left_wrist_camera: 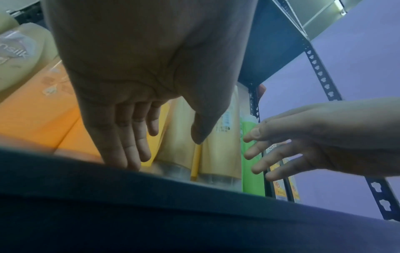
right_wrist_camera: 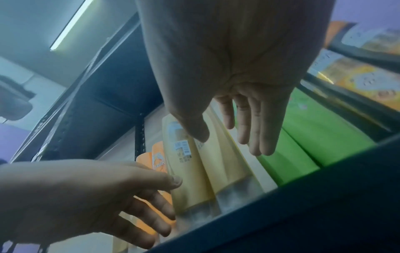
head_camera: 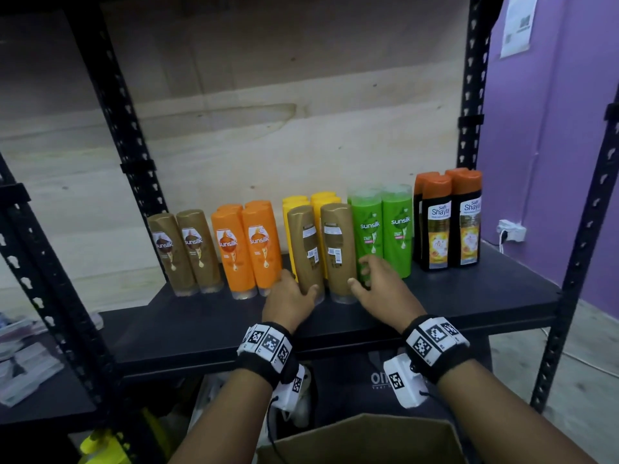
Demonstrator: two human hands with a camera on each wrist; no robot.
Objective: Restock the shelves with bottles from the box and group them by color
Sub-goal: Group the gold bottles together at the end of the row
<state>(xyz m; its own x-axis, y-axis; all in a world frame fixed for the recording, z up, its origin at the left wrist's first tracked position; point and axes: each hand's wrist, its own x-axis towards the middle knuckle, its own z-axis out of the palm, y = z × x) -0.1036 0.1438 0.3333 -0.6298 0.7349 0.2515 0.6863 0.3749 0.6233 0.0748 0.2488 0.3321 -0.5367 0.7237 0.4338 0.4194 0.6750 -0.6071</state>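
Shelf (head_camera: 435,306): black board on a black slotted rack, bottles standing cap-down in colour groups, left to right.

- Brown pair (head_camera: 186,251), labels forward, at the far left.
- Orange bottles (head_camera: 246,246), two in front and two behind, just right of the brown pair.
- Yellow bottles (head_camera: 310,200), at the back, mostly hidden.
- Two more brown bottles, backs and barcodes facing out, standing in front of the yellow ones: left brown bottle (head_camera: 306,249), right brown bottle (head_camera: 338,251). Side by side, close together.
- Green bottles (head_camera: 382,226), clear caps up, just right of these.
- Black bottles (head_camera: 449,219) with orange caps, at the far right.

Left hand (head_camera: 289,301): fingers straight and a little spread, passing along the left side of the left brown bottle; thumb against its lower front. Wrist view shows fingertips (left_wrist_camera: 129,164) down at the board. No closed grip visible.

Right hand (head_camera: 380,284): fingers straight and loosely spread, lying between the right brown bottle and the green bottles; thumb by the bottle's lower front. Whether it touches, cannot tell. Holds nothing.

Box (head_camera: 361,440): cardboard, open, below the shelf at the near edge.

Wall (head_camera: 552,128): purple, right of the rack.
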